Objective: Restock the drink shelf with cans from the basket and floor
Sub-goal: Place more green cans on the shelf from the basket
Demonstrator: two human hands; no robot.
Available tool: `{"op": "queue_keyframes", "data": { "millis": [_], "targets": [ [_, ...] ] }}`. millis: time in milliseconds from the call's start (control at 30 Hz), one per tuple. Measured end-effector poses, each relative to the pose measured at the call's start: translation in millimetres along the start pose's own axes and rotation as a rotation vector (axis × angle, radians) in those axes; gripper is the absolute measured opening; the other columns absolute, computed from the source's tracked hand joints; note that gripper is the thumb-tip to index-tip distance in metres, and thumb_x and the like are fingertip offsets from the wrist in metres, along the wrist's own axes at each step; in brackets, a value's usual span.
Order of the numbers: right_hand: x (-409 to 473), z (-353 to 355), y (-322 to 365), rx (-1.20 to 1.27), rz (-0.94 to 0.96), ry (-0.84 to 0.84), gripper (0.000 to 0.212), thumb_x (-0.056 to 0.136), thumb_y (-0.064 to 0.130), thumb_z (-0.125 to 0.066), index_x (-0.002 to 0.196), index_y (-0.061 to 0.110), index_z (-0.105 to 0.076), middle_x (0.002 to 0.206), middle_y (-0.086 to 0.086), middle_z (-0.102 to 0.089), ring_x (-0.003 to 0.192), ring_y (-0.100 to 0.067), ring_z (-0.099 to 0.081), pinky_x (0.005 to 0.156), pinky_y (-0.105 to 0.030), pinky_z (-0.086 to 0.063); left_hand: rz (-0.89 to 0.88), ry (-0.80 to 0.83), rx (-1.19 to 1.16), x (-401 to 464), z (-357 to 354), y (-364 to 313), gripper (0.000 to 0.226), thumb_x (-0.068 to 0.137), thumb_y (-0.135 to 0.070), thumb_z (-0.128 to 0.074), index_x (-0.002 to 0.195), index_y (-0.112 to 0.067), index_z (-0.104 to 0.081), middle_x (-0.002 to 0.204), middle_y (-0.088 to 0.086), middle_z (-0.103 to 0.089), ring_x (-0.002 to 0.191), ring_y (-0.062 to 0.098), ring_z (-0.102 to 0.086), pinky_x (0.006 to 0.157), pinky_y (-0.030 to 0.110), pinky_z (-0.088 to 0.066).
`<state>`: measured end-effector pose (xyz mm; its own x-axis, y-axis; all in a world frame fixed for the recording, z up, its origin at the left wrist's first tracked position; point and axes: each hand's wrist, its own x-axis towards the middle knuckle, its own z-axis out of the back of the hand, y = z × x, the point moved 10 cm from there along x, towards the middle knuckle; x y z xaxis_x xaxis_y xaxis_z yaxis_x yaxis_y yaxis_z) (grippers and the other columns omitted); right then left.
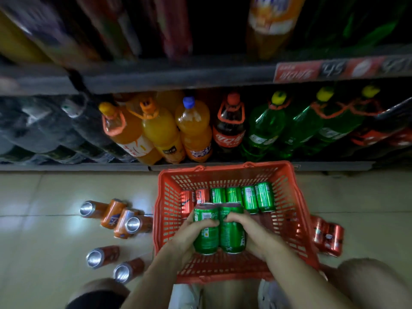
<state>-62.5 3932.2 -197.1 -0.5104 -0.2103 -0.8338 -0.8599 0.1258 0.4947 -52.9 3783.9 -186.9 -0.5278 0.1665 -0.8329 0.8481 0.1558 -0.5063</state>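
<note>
gripping one shiny green can (205, 230) each, left hand (188, 234) and right hand (252, 233) curl above the red basket (296, 219).

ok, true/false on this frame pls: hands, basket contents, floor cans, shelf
1. Each hand grips a green can: true. The left hand grips the left green can and the right hand grips the right green can, side by side above the red basket.
2. The basket holds only green cans: false. Red cans lie beside the row of green cans.
3. Orange cans lie on the floor left of the basket: true.
4. The floor right of the basket has orange cans: false. Those are red cans on the floor.
5. The bottom shelf holds large bottles: true.
</note>
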Motion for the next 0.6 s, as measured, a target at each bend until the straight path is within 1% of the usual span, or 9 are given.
{"op": "queue_keyframes", "data": {
  "millis": [67, 167, 200, 267, 333, 433, 500, 567, 600],
  "targets": [
    [-50, -16, 41, 0.0, 0.06, -0.01, 0.057, 0.067, 0.021, -0.078, 0.123, 0.013, -0.068, 0.117, -0.021, -0.074, 0.102, -0.036, -0.073, 0.091, -0.054, -0.058, -0.063, 0.0, 0.003, -48, -14, -42, 0.055, 0.079, -0.001, -0.08, 0.129, -0.021, -0.066, 0.113, 0.016, -0.078, 0.105, 0.038, -0.075, 0.089, 0.056, -0.061],
    [-139, -50, 121, -0.021, 0.194, 0.036, 0.059, 0.068, 0.021, -0.077, 0.127, 0.019, -0.067, 0.121, -0.019, -0.073, 0.113, -0.037, -0.07, 0.101, -0.058, -0.053, -0.17, -0.011, 0.034, -136, -39, -123, 0.054, 0.08, 0.0, -0.08, 0.128, -0.02, -0.066, 0.111, 0.013, -0.079, 0.103, 0.035, -0.075, 0.092, 0.053, -0.061],
    [-171, -61, 152, -0.028, 0.24, 0.042, 0.06, 0.067, 0.021, -0.076, 0.126, 0.021, -0.068, 0.12, -0.016, -0.074, 0.113, -0.035, -0.07, 0.101, -0.057, -0.054, -0.208, -0.011, 0.041, -168, -48, -154, 0.055, 0.079, -0.001, -0.082, 0.127, -0.022, -0.066, 0.112, 0.013, -0.079, 0.105, 0.035, -0.075, 0.094, 0.056, -0.06],
    [-241, -85, 219, -0.044, 0.33, 0.054, 0.055, 0.066, 0.021, -0.075, 0.12, 0.024, -0.07, 0.113, -0.009, -0.077, 0.108, -0.03, -0.072, 0.095, -0.051, -0.058, -0.298, 0.006, 0.045, -238, -68, -219, 0.065, 0.07, -0.008, -0.089, 0.129, -0.024, -0.065, 0.115, 0.013, -0.078, 0.109, 0.037, -0.074, 0.098, 0.059, -0.058],
    [-315, -110, 287, -0.071, 0.422, 0.053, 0.054, 0.064, 0.021, -0.076, 0.117, 0.026, -0.07, 0.112, -0.007, -0.077, 0.11, -0.029, -0.071, 0.097, -0.05, -0.057, -0.402, 0.02, 0.064, -310, -91, -288, 0.074, 0.064, -0.012, -0.089, 0.132, -0.024, -0.063, 0.116, 0.011, -0.079, 0.107, 0.033, -0.075, 0.096, 0.054, -0.059],
    [-431, -149, 383, -0.118, 0.577, 0.063, 0.054, 0.066, 0.023, -0.077, 0.119, 0.03, -0.069, 0.119, -0.005, -0.076, 0.116, -0.027, -0.069, 0.104, -0.051, -0.053, -0.575, 0.046, 0.091, -426, -126, -389, 0.074, 0.064, -0.012, -0.084, 0.132, -0.031, -0.063, 0.114, 0.003, -0.08, 0.104, 0.025, -0.077, 0.091, 0.046, -0.06],
    [-515, -175, 444, -0.135, 0.674, 0.066, 0.052, 0.07, 0.019, -0.076, 0.121, 0.029, -0.068, 0.118, -0.002, -0.076, 0.115, -0.025, -0.069, 0.101, -0.047, -0.054, -0.664, 0.055, 0.107, -506, -147, -450, 0.081, 0.06, -0.015, -0.088, 0.134, -0.034, -0.061, 0.117, 0.002, -0.079, 0.109, 0.025, -0.076, 0.095, 0.049, -0.059],
    [-581, -197, 486, -0.158, 0.757, 0.092, 0.052, 0.074, 0.015, -0.076, 0.123, 0.029, -0.066, 0.116, 0.001, -0.077, 0.112, -0.021, -0.071, 0.098, -0.044, -0.056, -0.743, 0.076, 0.135, -568, -166, -493, 0.09, 0.057, -0.023, -0.091, 0.14, -0.037, -0.058, 0.123, 0.0, -0.077, 0.114, 0.026, -0.074, 0.098, 0.053, -0.057],
    [-620, -208, 512, -0.171, 0.811, 0.102, 0.054, 0.073, 0.015, -0.076, 0.124, 0.029, -0.066, 0.116, 0.002, -0.077, 0.111, -0.02, -0.072, 0.097, -0.044, -0.056, -0.796, 0.087, 0.15, -606, -177, -519, 0.091, 0.059, -0.024, -0.09, 0.142, -0.039, -0.056, 0.125, -0.002, -0.076, 0.115, 0.024, -0.073, 0.098, 0.052, -0.057]
  ]
}}
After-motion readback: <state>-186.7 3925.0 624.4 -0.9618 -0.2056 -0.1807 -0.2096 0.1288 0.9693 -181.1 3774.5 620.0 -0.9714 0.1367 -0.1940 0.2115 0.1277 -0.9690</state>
